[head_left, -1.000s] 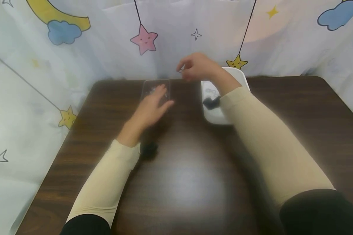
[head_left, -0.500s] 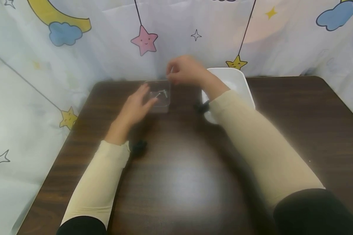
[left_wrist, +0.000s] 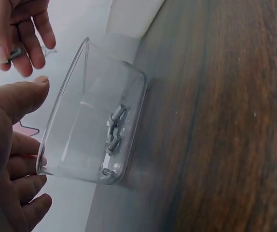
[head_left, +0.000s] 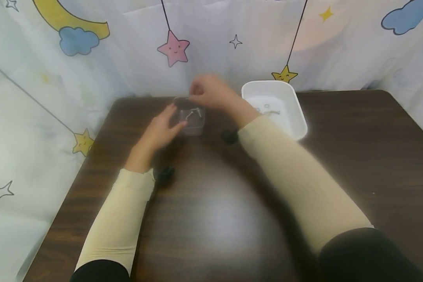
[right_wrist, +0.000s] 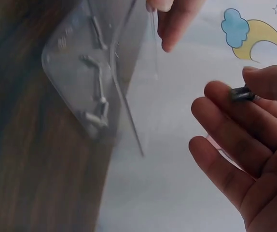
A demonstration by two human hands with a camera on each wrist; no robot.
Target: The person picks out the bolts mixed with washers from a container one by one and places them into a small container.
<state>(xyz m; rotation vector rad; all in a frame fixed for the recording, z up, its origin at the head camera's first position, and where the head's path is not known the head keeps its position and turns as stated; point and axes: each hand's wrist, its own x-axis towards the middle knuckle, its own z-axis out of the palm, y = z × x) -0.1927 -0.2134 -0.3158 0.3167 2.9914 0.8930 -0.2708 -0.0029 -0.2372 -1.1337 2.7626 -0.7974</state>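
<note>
A clear plastic box (head_left: 194, 129) stands at the far left of the table, with several silver bolts (left_wrist: 114, 126) on its bottom. My left hand (head_left: 156, 132) is at the box's left side, fingers spread and relaxed, a fingertip at the rim in the left wrist view; the thumb stays off the wall. Just above the box's far side, my right hand (head_left: 211, 92) pinches a small dark metal piece (right_wrist: 243, 94), short like a nut, between thumb and index finger. Its other fingers are loosely bent.
A white plastic tray (head_left: 302, 124) sits to the right of the box and holds several small rings and a bolt (head_left: 275, 112). A patterned curtain (head_left: 134, 58) hangs along the table's back edge. Dark camera mounts show at both wrists.
My right hand has moved left from near the white tray to over the clear box, carrying the small metal piece. The left hand has drawn back to the box's left side.
</note>
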